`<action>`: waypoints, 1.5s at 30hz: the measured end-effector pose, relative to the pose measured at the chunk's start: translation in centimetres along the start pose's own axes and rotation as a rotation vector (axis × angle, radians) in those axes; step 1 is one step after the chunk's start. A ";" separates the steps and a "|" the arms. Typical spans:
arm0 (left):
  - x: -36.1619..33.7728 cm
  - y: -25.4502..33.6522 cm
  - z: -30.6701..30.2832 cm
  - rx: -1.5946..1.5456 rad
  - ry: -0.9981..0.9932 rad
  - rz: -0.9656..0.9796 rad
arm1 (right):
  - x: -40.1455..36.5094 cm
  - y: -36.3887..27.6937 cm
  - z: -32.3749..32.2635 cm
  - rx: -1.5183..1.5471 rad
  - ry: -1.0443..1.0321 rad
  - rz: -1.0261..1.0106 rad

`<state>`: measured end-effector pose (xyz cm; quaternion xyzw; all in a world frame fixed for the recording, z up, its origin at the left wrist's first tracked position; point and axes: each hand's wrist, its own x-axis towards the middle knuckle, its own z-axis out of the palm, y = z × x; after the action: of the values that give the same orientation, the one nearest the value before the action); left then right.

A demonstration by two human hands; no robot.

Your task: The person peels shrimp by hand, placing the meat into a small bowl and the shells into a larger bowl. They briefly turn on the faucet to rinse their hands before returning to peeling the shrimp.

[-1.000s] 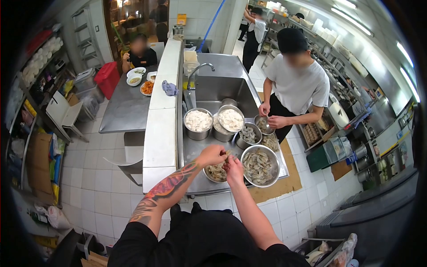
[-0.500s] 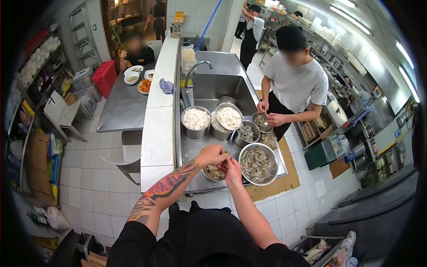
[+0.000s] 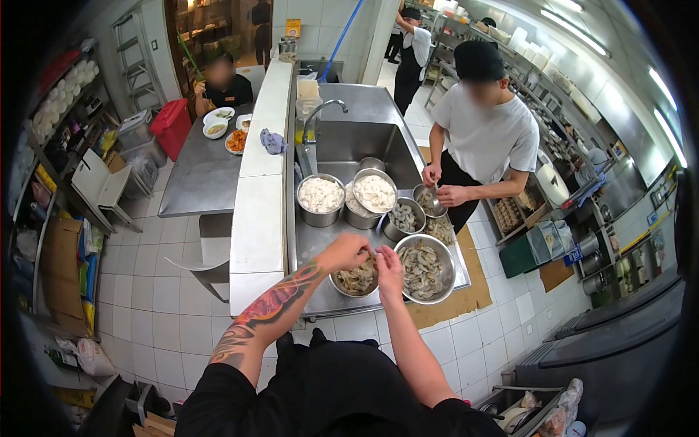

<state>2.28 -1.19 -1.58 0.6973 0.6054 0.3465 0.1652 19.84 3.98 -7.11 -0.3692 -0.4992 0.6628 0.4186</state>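
Note:
My left hand (image 3: 345, 252), on the tattooed arm, is pinched above a metal bowl (image 3: 336, 287) of shrimp shells (image 3: 357, 280). Close beside it, my right hand (image 3: 391, 271) is raised with its fingertips together on a small greyish piece that looks like a shrimp. What the left fingertips hold is too small to make out. To the right, a wide steel bowl (image 3: 449, 285) contains whole grey shrimp (image 3: 421, 269). Behind it a steel pot (image 3: 403, 234) has peeled grey shrimp (image 3: 403, 216) in it.
Two steel pots (image 3: 320, 218) (image 3: 362, 221) and a tilted bowl of pale shrimp meat (image 3: 375, 194) stand near the sink (image 3: 346, 138). Across the counter a co-worker (image 3: 484, 131) handles something over a small bowl (image 3: 435, 208). A white tiled ledge (image 3: 256, 240) runs along the left.
My hands have drawn slightly apart. The right hand has moved a little right and up with its fingers straighter, and more of the shell bowl shows.

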 end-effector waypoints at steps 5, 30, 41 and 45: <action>-0.2 -0.1 0.8 -0.028 -0.050 -0.001 | -0.1 0.6 0.4 -0.038 -0.181 -0.043; 0.1 -0.1 0.2 -0.122 -0.067 -0.013 | -0.6 -0.9 0.2 -0.026 -0.244 0.117; 0.1 1.7 -0.5 -0.100 -0.046 -0.115 | -1.2 -0.7 0.8 -0.162 -0.132 -0.003; 0.1 0.6 0.5 0.061 -0.006 -0.107 | -1.3 -0.9 0.9 -0.269 -0.110 -0.045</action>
<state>3.02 -1.17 -1.50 0.6696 0.6515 0.3166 0.1640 19.72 2.59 -5.97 -0.3740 -0.6138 0.5995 0.3520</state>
